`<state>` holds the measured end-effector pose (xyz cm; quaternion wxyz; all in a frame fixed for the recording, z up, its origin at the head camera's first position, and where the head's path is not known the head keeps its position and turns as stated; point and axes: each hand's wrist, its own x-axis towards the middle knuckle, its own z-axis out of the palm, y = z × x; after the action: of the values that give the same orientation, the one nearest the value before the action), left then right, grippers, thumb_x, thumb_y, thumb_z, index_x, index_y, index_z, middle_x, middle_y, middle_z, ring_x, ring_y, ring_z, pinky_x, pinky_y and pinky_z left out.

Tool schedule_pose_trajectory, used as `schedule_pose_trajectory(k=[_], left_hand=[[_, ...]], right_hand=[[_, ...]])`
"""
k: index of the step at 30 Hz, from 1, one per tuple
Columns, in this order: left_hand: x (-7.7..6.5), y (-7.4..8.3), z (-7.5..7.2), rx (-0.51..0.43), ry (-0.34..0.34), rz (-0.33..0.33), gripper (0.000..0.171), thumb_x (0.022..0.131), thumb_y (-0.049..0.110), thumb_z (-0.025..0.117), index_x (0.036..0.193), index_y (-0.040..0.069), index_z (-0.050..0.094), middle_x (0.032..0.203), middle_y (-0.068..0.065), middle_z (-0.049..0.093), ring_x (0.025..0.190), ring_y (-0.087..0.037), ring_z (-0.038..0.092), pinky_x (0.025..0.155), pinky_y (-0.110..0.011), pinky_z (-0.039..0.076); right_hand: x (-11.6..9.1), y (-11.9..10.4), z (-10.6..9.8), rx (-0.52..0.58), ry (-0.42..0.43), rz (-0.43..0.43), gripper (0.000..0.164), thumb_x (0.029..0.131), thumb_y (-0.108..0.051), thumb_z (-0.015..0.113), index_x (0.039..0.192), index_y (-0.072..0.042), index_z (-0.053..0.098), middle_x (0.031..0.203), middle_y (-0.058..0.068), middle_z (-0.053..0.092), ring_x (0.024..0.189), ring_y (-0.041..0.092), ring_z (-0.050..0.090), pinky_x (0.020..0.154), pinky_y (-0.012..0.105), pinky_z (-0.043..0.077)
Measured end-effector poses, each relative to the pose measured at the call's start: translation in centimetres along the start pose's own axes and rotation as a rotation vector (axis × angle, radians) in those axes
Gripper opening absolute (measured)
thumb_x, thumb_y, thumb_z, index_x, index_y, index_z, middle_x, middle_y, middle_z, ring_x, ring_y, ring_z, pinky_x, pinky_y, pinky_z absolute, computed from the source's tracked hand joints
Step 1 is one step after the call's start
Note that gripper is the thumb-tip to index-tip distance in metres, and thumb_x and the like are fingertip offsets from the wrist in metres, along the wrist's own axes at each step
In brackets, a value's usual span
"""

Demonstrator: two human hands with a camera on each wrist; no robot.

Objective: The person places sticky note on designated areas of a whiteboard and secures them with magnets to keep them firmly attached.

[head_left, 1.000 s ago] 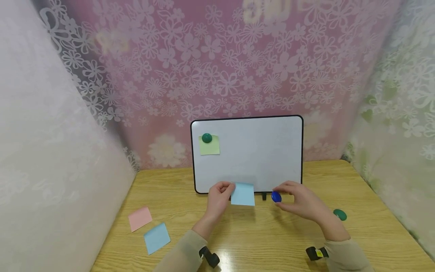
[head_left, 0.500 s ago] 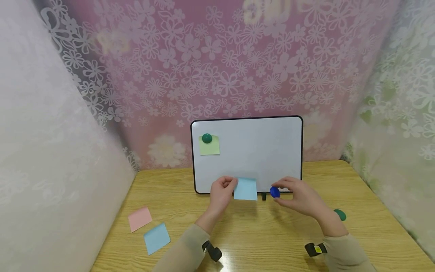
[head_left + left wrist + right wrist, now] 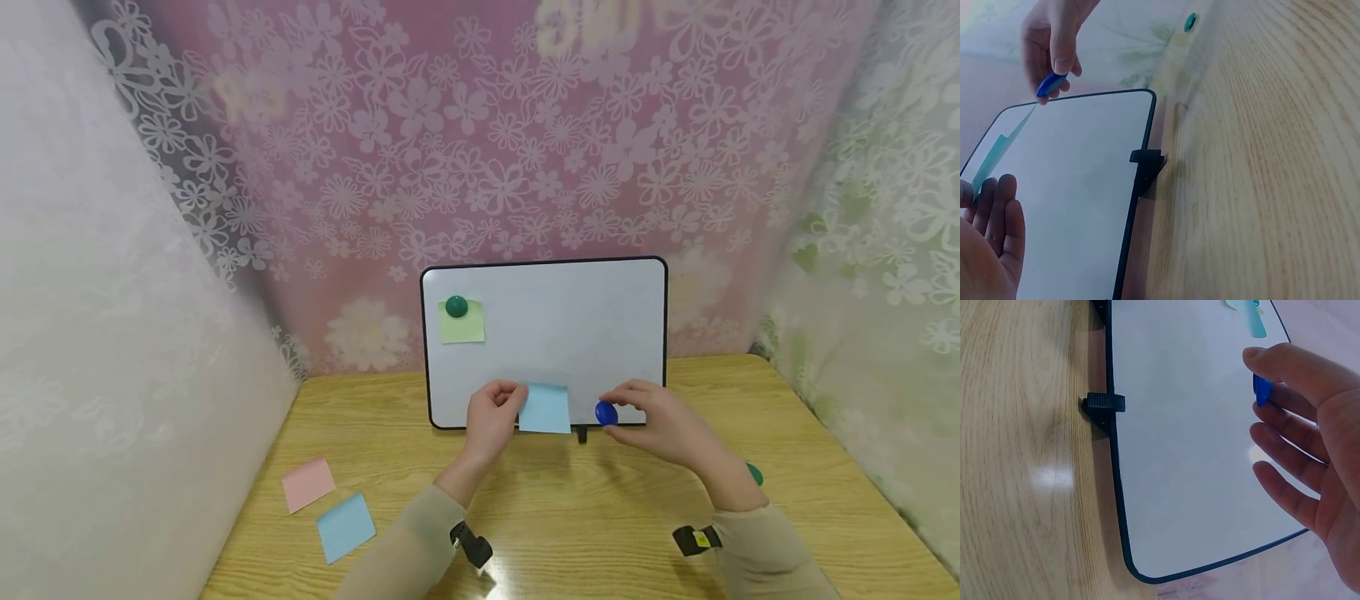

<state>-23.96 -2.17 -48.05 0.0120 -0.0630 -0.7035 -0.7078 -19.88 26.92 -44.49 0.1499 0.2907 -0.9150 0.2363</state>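
My left hand (image 3: 491,421) pinches a blue sticky note (image 3: 545,408) by its upper left corner, in front of the lower middle of a whiteboard (image 3: 592,325). In the left wrist view that note (image 3: 994,156) appears nearly edge-on. Between the thumb and fingers of my right hand (image 3: 663,421) is a round blue magnet (image 3: 606,413), just right of the note. The right wrist view shows the blue magnet (image 3: 1262,390) partly covered by the thumb. On the board's upper left, a green magnet (image 3: 456,307) sits over the top of a light green sticky note (image 3: 462,325).
A pink sticky note (image 3: 308,485) and another blue sticky note (image 3: 346,527) lie on the wooden table (image 3: 420,467) at left. Behind my right wrist, a green magnet (image 3: 754,474) is partly hidden. A black clip-like foot (image 3: 1104,403) supports the board's lower edge.
Both hands have moved up and away from me toward the whiteboard, carrying the blue sticky note and the blue magnet. The note has also shifted slightly right.
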Motion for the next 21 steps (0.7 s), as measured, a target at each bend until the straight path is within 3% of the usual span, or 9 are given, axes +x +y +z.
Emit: schedule_pose_trajectory(k=[21], left_hand=[[1.2,1.7,1.1,0.056,0.014,0.026,0.021,0.104,0.030,0.073,0.106,0.010,0.077,0.076,0.001,0.067,0.063,-0.014,0.058,0.058,-0.029,0.048]], right_hand=[[1.0,0.1,-0.9,-0.037,0.029,-0.004,0.041,0.085,-0.019,0.094,0.122,-0.011,0.078,0.112,-0.002,0.072,0.101,0.024,0.070,0.083,0.046,0.061]])
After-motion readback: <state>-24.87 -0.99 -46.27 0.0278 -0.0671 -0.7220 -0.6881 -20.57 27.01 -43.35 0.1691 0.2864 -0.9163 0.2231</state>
